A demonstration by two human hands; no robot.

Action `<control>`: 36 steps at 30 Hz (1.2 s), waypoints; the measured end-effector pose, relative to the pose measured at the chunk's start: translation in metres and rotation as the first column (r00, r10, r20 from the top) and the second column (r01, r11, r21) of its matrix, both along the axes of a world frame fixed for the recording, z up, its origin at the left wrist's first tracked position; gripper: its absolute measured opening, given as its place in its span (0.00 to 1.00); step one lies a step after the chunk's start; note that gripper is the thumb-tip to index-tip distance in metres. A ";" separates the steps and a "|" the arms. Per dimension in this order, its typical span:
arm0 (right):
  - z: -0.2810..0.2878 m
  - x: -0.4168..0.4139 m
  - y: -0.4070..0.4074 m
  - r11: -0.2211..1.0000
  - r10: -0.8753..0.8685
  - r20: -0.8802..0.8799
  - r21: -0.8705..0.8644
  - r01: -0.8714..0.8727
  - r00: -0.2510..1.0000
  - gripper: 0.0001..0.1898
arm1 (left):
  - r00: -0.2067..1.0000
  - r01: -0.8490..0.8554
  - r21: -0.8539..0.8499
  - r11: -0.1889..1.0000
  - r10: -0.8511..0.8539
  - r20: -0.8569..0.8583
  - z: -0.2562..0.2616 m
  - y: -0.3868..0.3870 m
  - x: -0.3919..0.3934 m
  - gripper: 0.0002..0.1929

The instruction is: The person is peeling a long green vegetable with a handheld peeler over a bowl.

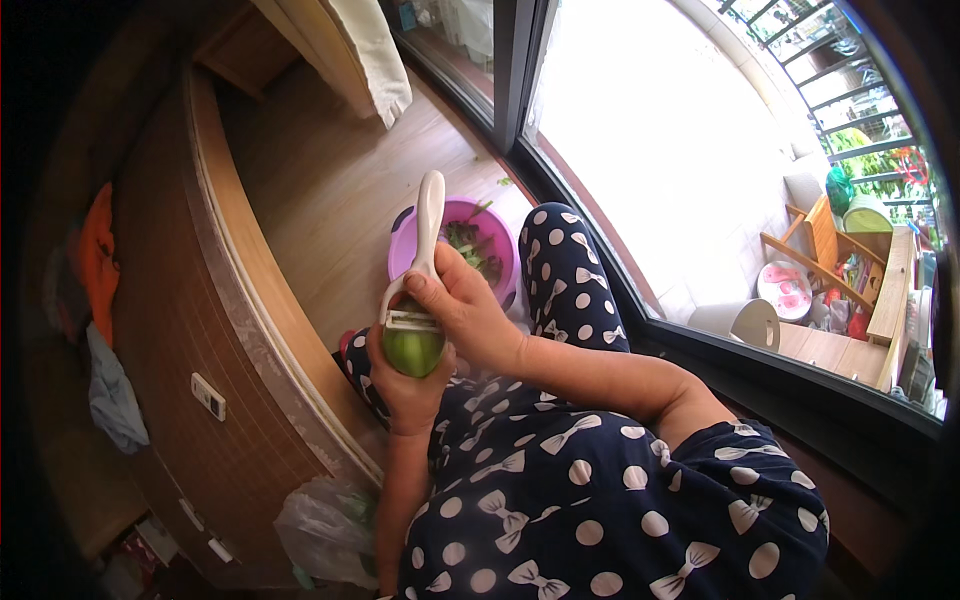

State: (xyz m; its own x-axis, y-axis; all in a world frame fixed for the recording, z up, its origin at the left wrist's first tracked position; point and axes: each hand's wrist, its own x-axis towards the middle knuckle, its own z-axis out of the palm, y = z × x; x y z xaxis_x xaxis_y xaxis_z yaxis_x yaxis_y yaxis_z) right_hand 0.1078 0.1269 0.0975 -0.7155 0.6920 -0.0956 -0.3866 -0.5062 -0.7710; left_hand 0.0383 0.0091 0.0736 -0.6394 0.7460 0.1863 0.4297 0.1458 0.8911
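Observation:
My left hand (409, 390) is wrapped around a rounded green vegetable (414, 351), whose cut or peeled end faces up at me. In my right hand (472, 300) is a white vegetable peeler (429, 217), its handle pointing away from me. The peeler's blade lies across the top of the green vegetable, touching or just over it. My right thumb presses near the neck of the peeler. Beneath both hands a pink-purple plastic basin (505, 247) stands on the floor with green leafy scraps (471, 244) in it. The vegetable's lower part is hidden by my left palm.
A bed with a brown woven mat (247, 450) runs along the left, bearing a remote control (208, 396). A clear plastic bag (326, 529) sits by my left forearm. At right is a sliding door frame (600, 247), with a wooden chair (821, 232) outside. A curtain (367, 60) hangs ahead.

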 end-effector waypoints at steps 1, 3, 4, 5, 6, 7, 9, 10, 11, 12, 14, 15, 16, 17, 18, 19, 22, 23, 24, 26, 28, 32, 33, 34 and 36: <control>0.001 0.001 -0.002 0.995 -0.015 0.040 0.102 0.011 0.999 0.11 | 1.000 0.005 0.013 1.000 -0.005 0.012 0.001 0.001 0.000 0.39; 0.003 0.002 -0.002 0.979 -0.034 0.078 0.203 0.017 0.996 0.11 | 0.998 0.004 -0.030 1.000 -0.003 0.058 -0.003 -0.002 0.001 0.40; 0.003 0.002 -0.001 0.989 -0.027 0.063 0.147 0.017 0.998 0.11 | 0.994 0.007 -0.070 0.998 0.000 0.105 -0.005 -0.004 0.001 0.42; 0.004 0.001 0.000 0.996 -0.021 0.048 0.091 0.016 0.999 0.11 | 0.995 0.006 -0.069 0.998 0.001 0.104 -0.005 -0.007 0.001 0.42; 0.000 -0.001 0.004 0.995 -0.071 0.051 0.076 0.067 0.996 0.11 | 0.997 0.051 -0.034 0.998 -0.049 0.055 -0.003 -0.008 0.001 0.42; -0.006 -0.005 0.009 0.991 -0.122 0.055 0.062 0.118 0.991 0.11 | 0.995 0.097 0.000 0.995 -0.097 0.004 -0.002 -0.009 0.002 0.41; -0.022 -0.001 0.014 0.995 -0.104 0.074 0.014 0.103 0.992 0.10 | 0.993 0.111 0.054 0.992 -0.108 -0.055 0.002 -0.009 0.004 0.39; -0.027 0.001 0.017 0.998 -0.067 0.085 0.004 0.067 0.994 0.10 | 0.997 0.079 0.038 0.996 -0.078 -0.028 0.003 -0.008 0.003 0.40; -0.032 0.001 0.019 0.999 -0.030 0.095 -0.007 0.031 0.995 0.09 | 0.999 0.047 0.021 0.999 -0.047 -0.001 0.003 -0.007 0.003 0.41; -0.034 -0.001 0.024 0.997 -0.065 0.068 0.042 0.062 0.996 0.10 | 0.999 0.050 0.020 0.999 -0.050 -0.002 0.003 -0.009 0.001 0.41; -0.036 -0.001 0.034 0.999 -0.029 0.045 -0.018 0.030 0.999 0.10 | 0.981 0.025 0.055 0.998 -0.036 0.192 0.000 -0.016 -0.004 0.41; -0.034 -0.002 0.039 0.997 0.012 0.021 -0.076 -0.010 1.000 0.10 | 0.981 0.026 0.056 0.998 -0.036 0.190 -0.004 -0.020 -0.006 0.41; -0.032 -0.001 0.042 0.998 0.013 0.033 -0.063 -0.011 0.999 0.10 | 0.976 0.023 0.071 0.997 -0.038 0.215 -0.008 -0.024 -0.008 0.41; -0.032 0.001 0.043 0.998 0.013 0.031 -0.062 -0.012 0.999 0.10 | 0.970 0.019 0.086 0.996 -0.039 0.240 -0.013 -0.028 -0.009 0.41; -0.033 0.003 0.045 0.998 0.019 0.030 -0.057 -0.018 0.999 0.09 | 0.970 0.020 0.086 0.996 -0.041 0.240 -0.010 -0.026 -0.008 0.41; -0.033 0.006 0.046 0.998 0.026 0.030 -0.052 -0.024 0.999 0.09 | 0.975 0.069 0.074 0.995 -0.083 0.206 -0.006 -0.024 -0.007 0.41; -0.033 0.009 0.047 0.990 0.069 0.046 -0.126 -0.063 0.997 0.09 | 0.986 0.128 0.022 0.992 -0.129 0.104 0.008 -0.018 -0.004 0.41; -0.033 0.011 0.047 0.990 0.070 0.046 -0.126 -0.064 0.996 0.09 | 0.990 0.139 -0.017 0.990 -0.138 0.036 0.011 -0.016 -0.004 0.41; -0.032 0.012 0.047 0.987 0.084 0.008 -0.141 -0.082 0.996 0.09 | 0.990 0.136 -0.017 0.991 -0.135 0.033 0.009 -0.016 -0.005 0.41; -0.029 0.015 0.045 0.983 0.099 -0.033 -0.154 -0.103 0.995 0.08 | 0.995 0.081 0.016 0.997 -0.082 0.060 0.002 -0.018 -0.006 0.40; -0.019 0.020 0.045 0.977 0.122 -0.054 -0.171 -0.129 0.991 0.09 | 0.996 0.064 0.006 0.998 -0.064 0.065 0.001 -0.018 -0.008 0.39; 0.004 0.026 0.031 0.972 0.163 -0.098 -0.153 -0.177 0.982 0.12 | 0.995 0.027 -0.061 0.998 -0.033 -0.099 0.003 -0.016 -0.013 0.40; 0.009 0.024 0.024 0.967 0.195 -0.122 -0.140 -0.212 0.973 0.11 | 0.994 0.027 -0.061 0.998 -0.033 -0.100 0.003 -0.015 -0.013 0.40; 0.014 0.024 0.020 0.967 0.223 -0.074 -0.108 -0.230 0.972 0.11 | 0.991 0.027 -0.055 0.998 -0.033 -0.127 0.003 -0.015 -0.014 0.40; 0.016 0.021 0.016 0.967 0.251 -0.059 -0.022 -0.253 0.966 0.11 | 0.988 0.029 -0.050 0.998 -0.036 -0.152 0.003 -0.015 -0.014 0.40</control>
State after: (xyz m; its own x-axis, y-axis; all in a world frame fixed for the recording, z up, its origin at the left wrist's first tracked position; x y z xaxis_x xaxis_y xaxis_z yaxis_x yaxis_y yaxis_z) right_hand 0.1285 0.1428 0.1132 -0.8712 0.4862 -0.0682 -0.2854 -0.6144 -0.7356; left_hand 0.0246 -0.0058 0.0767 -0.5816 0.7760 0.2440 0.5656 0.1701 0.8069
